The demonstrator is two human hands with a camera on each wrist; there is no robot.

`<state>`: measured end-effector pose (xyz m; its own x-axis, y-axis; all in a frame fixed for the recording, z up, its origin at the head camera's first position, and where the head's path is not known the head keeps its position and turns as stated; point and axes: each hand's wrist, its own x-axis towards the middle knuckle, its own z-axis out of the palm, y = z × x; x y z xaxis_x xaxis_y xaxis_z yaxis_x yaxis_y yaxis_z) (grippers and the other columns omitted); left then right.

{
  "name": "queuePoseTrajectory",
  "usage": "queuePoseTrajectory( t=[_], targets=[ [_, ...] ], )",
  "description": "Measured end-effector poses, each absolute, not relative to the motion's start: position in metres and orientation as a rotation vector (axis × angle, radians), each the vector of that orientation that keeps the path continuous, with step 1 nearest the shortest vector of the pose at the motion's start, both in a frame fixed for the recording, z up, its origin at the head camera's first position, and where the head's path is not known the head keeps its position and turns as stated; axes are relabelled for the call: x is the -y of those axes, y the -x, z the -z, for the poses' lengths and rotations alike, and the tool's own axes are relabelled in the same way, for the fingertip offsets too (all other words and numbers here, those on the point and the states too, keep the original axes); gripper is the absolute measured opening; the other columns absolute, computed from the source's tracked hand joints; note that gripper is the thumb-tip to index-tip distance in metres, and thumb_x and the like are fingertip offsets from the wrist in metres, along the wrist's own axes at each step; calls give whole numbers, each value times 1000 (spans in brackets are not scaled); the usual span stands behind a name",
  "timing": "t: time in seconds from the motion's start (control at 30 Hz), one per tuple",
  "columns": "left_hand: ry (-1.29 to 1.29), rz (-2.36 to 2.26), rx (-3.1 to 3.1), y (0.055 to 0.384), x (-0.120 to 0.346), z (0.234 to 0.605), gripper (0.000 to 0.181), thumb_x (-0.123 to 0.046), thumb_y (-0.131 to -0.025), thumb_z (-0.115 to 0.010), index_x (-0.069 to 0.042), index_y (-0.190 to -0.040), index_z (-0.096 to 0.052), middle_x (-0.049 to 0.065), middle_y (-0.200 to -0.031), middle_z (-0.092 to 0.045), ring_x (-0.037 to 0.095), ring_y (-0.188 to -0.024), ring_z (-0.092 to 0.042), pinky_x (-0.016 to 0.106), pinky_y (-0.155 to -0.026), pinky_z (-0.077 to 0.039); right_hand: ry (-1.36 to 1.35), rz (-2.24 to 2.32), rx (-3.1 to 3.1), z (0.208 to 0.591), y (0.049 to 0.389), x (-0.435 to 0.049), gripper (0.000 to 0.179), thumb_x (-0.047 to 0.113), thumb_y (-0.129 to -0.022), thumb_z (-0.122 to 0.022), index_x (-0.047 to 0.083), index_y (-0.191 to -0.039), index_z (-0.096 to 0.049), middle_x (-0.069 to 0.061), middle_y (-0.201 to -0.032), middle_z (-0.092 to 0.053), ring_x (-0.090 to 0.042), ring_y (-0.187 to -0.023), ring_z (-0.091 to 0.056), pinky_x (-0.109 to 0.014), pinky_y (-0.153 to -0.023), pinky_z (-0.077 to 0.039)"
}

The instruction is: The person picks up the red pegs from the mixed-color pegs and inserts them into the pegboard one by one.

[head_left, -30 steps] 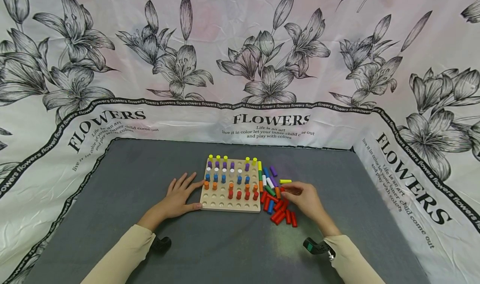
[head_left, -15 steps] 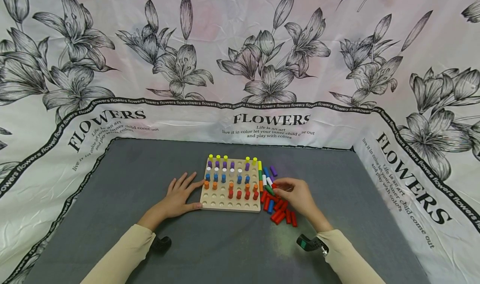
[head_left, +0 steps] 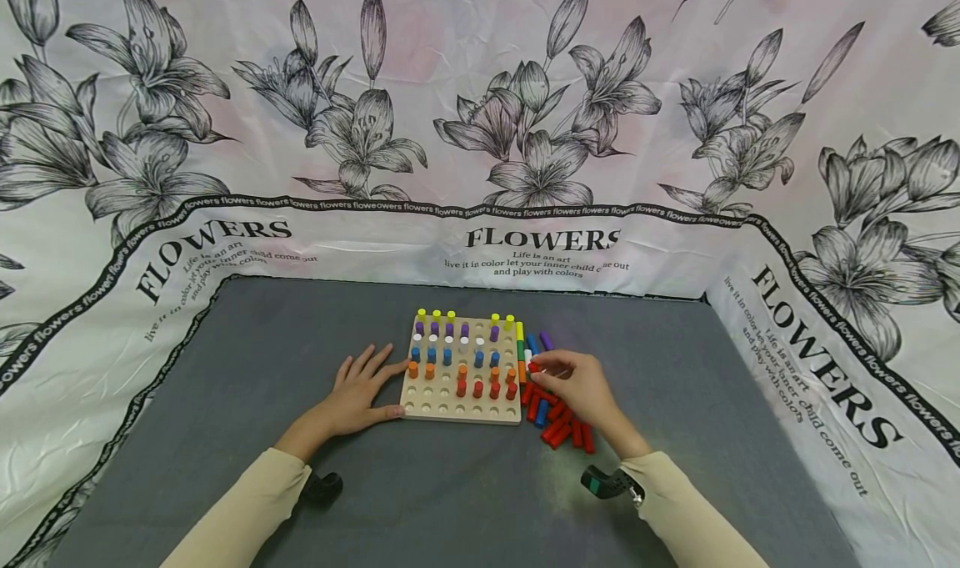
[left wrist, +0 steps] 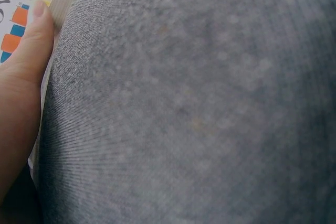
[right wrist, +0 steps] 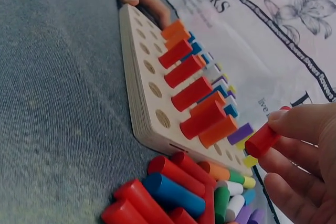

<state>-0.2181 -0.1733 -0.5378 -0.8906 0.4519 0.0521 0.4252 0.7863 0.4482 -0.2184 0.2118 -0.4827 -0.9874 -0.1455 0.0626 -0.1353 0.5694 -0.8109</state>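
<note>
Crowding the right side of the pegboard (head_left: 442, 400), loose pegs (head_left: 557, 434) in red, blue, orange, green, white, yellow and purple lie in a heap, some against its edge. Upright pegs (right wrist: 191, 93) stand in rows across the board, yellow at the far side, red nearest the person. Over the heap, just beside that right edge, the right grip (head_left: 579, 386) pinches a tilted red peg (right wrist: 262, 141) between thumb and fingers. The left grip (head_left: 351, 403) rests with fingers spread apart, forefinger and thumb touching the board's left edge. Bare holes line the board's near edge. Grey desk (head_left: 450, 501) stretches to both sides and toward the person; a flower-printed sheet (head_left: 420, 34) rises behind its far edge.
</note>
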Motion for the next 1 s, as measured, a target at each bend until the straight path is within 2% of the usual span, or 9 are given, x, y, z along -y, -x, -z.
queuePoseTrajectory(
  t=[0.63,1.0],
  targets=[
    [-711,-698,-2913,218,174,537,77,-51,-88,-69,-24,-153,-39,18,-165,-22,48,-152,-13,72,-115,-8,371,1475,-2750,481,221,-185,19,22,-87,-78,18,-105,-76,-1,-96,-77,-11,-80,-67,-25,-72,-55],
    [-709,-691,-2920,218,173,537,77,-53,-88,-69,-24,-153,-39,18,-165,-22,48,-151,-14,72,-115,-9,420,1534,-2717,485,223,-174,23,18,-86,-78,15,-108,-76,-6,-99,-77,-12,-80,-69,-23,-70,-55]
  ],
)
